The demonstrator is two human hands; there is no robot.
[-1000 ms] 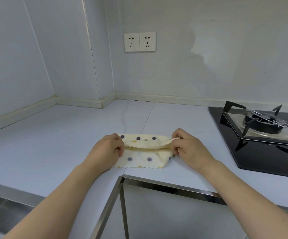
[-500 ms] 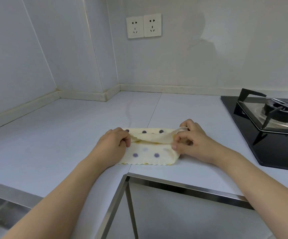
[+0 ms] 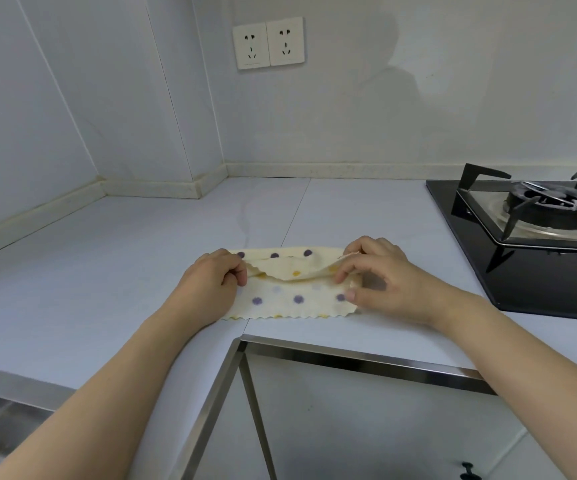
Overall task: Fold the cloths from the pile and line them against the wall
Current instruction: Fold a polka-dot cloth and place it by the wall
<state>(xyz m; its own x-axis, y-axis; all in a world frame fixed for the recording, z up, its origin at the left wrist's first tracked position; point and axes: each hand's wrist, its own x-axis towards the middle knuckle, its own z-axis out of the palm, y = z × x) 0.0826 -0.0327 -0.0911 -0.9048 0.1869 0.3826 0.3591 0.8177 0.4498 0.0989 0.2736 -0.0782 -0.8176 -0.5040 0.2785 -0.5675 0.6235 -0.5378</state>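
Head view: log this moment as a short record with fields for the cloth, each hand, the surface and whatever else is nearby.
cloth: cream, polka-dotted, lying on the counter, far edge lifted and partly folded toward the near edge
left hand: pinches the cloth's left end
right hand: pinches the lifted edge at the cloth's right end
surface: pale counter, near its front edge
nearby: gas stove to the right; double wall socket on the back wall
pile of cloths: not in view
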